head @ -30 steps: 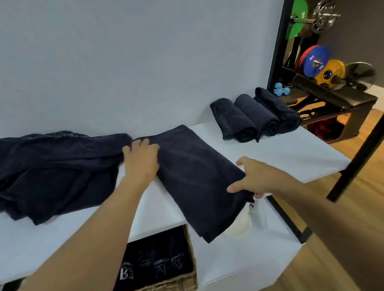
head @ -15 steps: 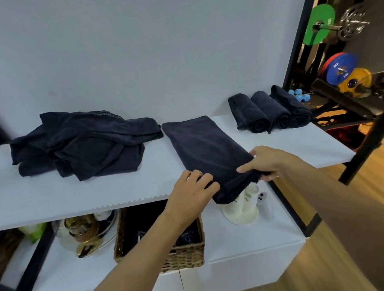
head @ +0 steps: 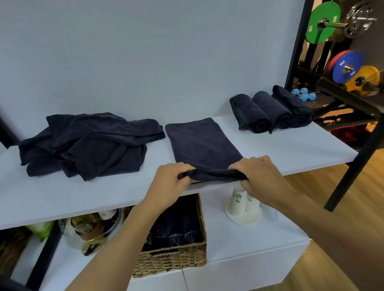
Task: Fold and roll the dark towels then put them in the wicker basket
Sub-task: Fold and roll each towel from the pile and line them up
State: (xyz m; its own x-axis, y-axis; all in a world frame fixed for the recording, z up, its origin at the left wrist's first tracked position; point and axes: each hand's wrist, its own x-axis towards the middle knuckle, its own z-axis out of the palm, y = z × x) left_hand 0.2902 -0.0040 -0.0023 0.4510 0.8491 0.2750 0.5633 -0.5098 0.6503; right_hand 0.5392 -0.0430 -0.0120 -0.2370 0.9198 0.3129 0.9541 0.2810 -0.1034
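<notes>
**White shelf** (head: 293, 153): the top board. It carries all the loose towels.

**Heap of unfolded dark towels** (head: 86, 144): at 9 o'clock of the folded towel, just beside its far corner. Slack and crumpled.

**Wicker basket** (head: 170, 261): on the lower board, at 6 o'clock of the folded towel. Rolled dark towels stand inside it, lettering showing.

**Folded towel** (head: 200, 142): a long flat strip at mid-shelf, running 12 to 6. Its near end sits at the board's front edge, bunched up between the hands.
- Handling, judged: light, soft and limp. The napped cloth should cling to itself rather than slip, and nothing about it is fragile. A loose roll will likely spring open or skew.
- Best hold: both near corners, with even pressure across the width.

**Three rolled towels** (head: 273, 113): at 2 o'clock, side by side and touching.

**Left hand** (head: 169, 183): fingers curled over the towel's near-left corner, gripping it.

**Right hand** (head: 260, 173): fingers curled over the near-right corner, gripping likewise.
</notes>
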